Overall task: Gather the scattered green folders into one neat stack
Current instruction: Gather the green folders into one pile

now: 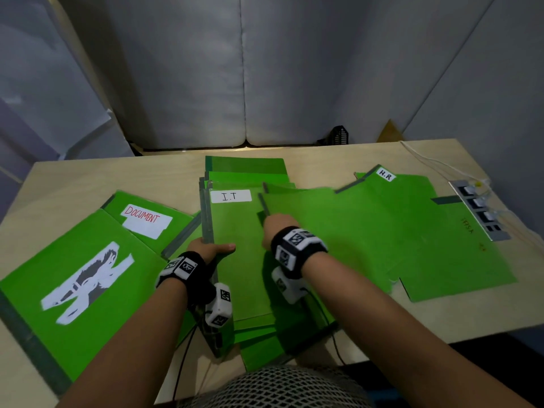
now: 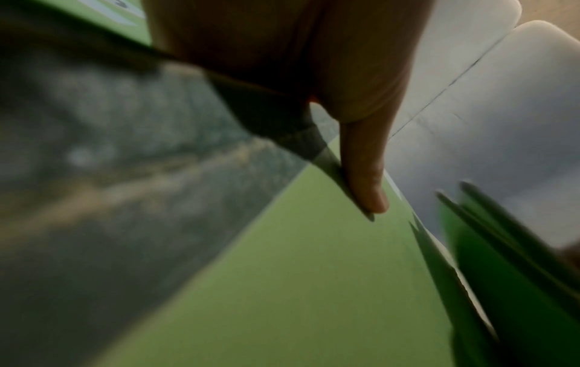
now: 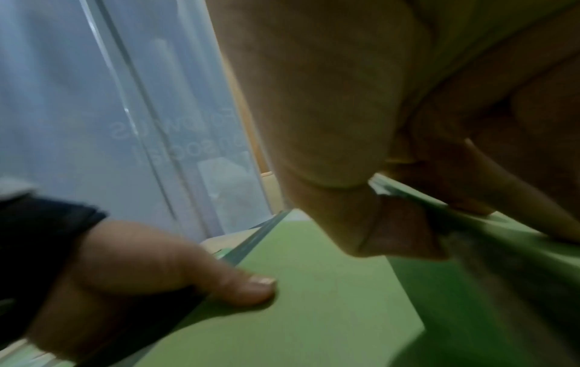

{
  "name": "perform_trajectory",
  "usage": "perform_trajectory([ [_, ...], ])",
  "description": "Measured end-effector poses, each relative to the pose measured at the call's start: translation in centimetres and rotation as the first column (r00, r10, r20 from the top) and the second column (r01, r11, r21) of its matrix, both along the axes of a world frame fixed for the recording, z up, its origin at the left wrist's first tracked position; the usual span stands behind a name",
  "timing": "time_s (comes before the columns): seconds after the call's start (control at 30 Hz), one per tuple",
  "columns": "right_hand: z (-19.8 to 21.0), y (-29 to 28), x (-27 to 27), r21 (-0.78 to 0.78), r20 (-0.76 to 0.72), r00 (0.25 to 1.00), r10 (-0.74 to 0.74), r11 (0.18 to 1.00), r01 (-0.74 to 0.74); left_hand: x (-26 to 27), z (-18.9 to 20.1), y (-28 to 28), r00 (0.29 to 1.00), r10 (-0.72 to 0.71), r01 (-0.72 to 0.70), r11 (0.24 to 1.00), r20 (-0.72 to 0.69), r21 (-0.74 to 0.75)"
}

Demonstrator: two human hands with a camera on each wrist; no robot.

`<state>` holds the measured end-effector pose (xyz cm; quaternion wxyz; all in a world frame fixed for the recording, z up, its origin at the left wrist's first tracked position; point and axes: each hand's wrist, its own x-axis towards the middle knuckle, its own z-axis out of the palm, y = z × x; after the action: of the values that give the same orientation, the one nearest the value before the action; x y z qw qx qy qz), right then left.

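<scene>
A pile of green folders sits mid-table, topped by the one labelled "I.T" [image 1: 235, 245]. My left hand [image 1: 210, 248] grips the pile's left spine edge, thumb lying on the "I.T" cover [image 2: 313, 285]. My right hand [image 1: 278, 228] pinches the left edge of another green folder [image 1: 338, 231] and holds it slanted over the pile's right side; the pinch on that folder [image 3: 470, 236] shows in the right wrist view. A folder labelled "DOCUMENT" [image 1: 153, 213] and one with a white clothespin picture [image 1: 73, 278] lie at the left. An "H.R" folder [image 1: 412, 195] lies at the right.
A grey power strip [image 1: 479, 210] with white plugs and cables sits at the table's right edge. Grey padded panels [image 1: 265, 69] stand behind the wooden table [image 1: 88, 178]. Black cables hang off the near edge below my wrists.
</scene>
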<state>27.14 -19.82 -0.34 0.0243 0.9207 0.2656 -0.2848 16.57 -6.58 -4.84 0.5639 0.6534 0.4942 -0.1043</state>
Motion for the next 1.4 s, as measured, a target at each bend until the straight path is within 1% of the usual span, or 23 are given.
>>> perform_trajectory([
  [0.07, -0.6, 1.7, -1.5, 0.018, -0.033, 0.999, 0.023, 1.000, -0.022, 0.1, 0.2, 0.1, 1.000, -0.004, 0.004, 1.000, 0.000, 0.000],
  [0.13, -0.7, 2.2, -1.8, 0.075, -0.024, 1.000, -0.002, 0.997, 0.004, 0.0, 0.4, 0.3, 1.000, -0.012, 0.012, 1.000, -0.006, -0.001],
  [0.23, -0.3, 0.1, 0.7, 0.178, 0.009, 0.984, -0.179, 0.968, 0.174, -0.1, 0.6, 0.5, 0.998, -0.045, 0.045, 0.999, -0.037, 0.012],
  [0.27, -0.5, -1.5, 2.2, 0.196, 0.021, 0.965, -0.263, 0.947, 0.254, -0.1, 0.7, 0.5, 0.998, -0.054, 0.054, 0.998, -0.046, 0.013],
  [0.33, -1.2, -5.4, 5.1, 0.185, 0.057, 0.891, -0.451, 0.882, 0.434, -0.1, 0.4, 0.5, 0.995, -0.075, 0.076, 0.997, -0.058, 0.018],
  [0.43, -3.0, -11.0, 7.1, 0.045, -0.018, 0.764, -0.645, 0.763, 0.645, -0.2, 0.1, 0.5, 0.995, -0.086, 0.086, 0.996, -0.059, 0.005],
  [0.47, -3.8, -12.0, 6.9, -0.008, -0.048, 0.751, -0.658, 0.753, 0.658, -0.2, 0.3, 0.4, 0.994, -0.091, 0.091, 0.996, -0.060, -0.003],
  [0.53, -5.2, -12.3, 5.7, -0.068, -0.031, 0.794, -0.607, 0.794, 0.604, -0.3, 0.3, 0.5, 0.993, -0.091, 0.090, 0.996, -0.068, -0.023],
  [0.6, -6.5, -11.2, 4.1, -0.033, -0.013, 0.824, -0.567, 0.824, 0.566, -0.2, -0.2, 0.7, 0.992, -0.090, 0.088, 0.996, -0.089, -0.028],
  [0.7, -7.3, -8.7, 2.4, 0.029, -0.040, 0.829, -0.558, 0.829, 0.559, -0.1, 0.0, 0.6, 0.986, -0.122, 0.123, 0.992, -0.111, 0.005],
  [0.83, -6.6, -6.0, 1.3, 0.033, -0.067, 0.868, -0.492, 0.868, 0.495, 0.0, -0.7, 0.7, 0.984, -0.122, 0.120, 0.993, -0.131, -0.021],
  [0.93, -5.6, -5.9, 2.4, 0.070, -0.097, 0.867, -0.490, 0.865, 0.497, 0.3, -0.7, 0.7, 0.969, -0.160, 0.172, 0.984, -0.190, 0.051],
  [1.0, -4.8, -7.2, 4.2, 0.116, -0.088, 0.802, -0.591, 0.794, 0.597, 0.4, -0.9, 0.8, 0.965, -0.163, 0.182, 0.980, -0.205, 0.076],
  [1.03, -4.5, -8.1, 5.3, 0.116, -0.065, 0.745, -0.663, 0.737, 0.666, 0.5, -0.8, 0.7, 0.965, -0.166, 0.185, 0.979, -0.203, 0.079],
  [1.07, -4.5, -9.4, 6.2, 0.115, -0.049, 0.669, -0.741, 0.662, 0.741, 0.5, -0.8, 0.7, 0.965, -0.167, 0.187, 0.979, -0.203, 0.080],
  [1.1, -4.6, -10.8, 6.7, 0.110, -0.052, 0.571, -0.819, 0.563, 0.819, 0.5, -0.8, 0.7, 0.964, -0.173, 0.192, 0.978, -0.204, 0.079],
  [1.17, -5.7, -13.6, 7.2, 0.149, -0.135, 0.395, -0.909, 0.376, 0.915, 0.5, -0.8, 0.8, 0.958, -0.181, 0.203, 0.975, -0.221, 0.084],
  [1.2, -6.3, -14.6, 7.1, 0.185, -0.215, 0.336, -0.917, 0.299, 0.936, 0.5, -0.9, 0.9, 0.957, -0.182, 0.206, 0.975, -0.227, 0.087],
  [1.23, -7.2, -15.4, 7.2, 0.211, -0.287, 0.295, -0.911, 0.240, 0.948, 0.5, -1.0, 0.9, 0.956, -0.179, 0.204, 0.975, -0.232, 0.090],
  [1.27, -7.5, -16.0, 7.0, 0.214, -0.320, 0.284, -0.904, 0.223, 0.951, 0.5, -1.1, 1.0, 0.955, -0.176, 0.202, 0.975, -0.238, 0.092],
  [1.3, -8.3, -16.6, 7.1, 0.199, -0.280, 0.315, -0.907, 0.266, 0.943, 0.5, -1.1, 1.0, 0.955, -0.177, 0.204, 0.974, -0.239, 0.094],
  [1.33, -8.9, -17.0, 7.3, 0.154, -0.219, 0.376, -0.901, 0.348, 0.925, 0.5, -1.1, 1.0, 0.954, -0.179, 0.206, 0.974, -0.239, 0.095],
  [1.4, -6.5, -16.4, 5.9, -0.026, -0.077, 0.555, -0.828, 0.558, 0.830, 0.6, -1.4, 1.1, 0.954, -0.182, 0.210, 0.973, -0.240, 0.099],
])
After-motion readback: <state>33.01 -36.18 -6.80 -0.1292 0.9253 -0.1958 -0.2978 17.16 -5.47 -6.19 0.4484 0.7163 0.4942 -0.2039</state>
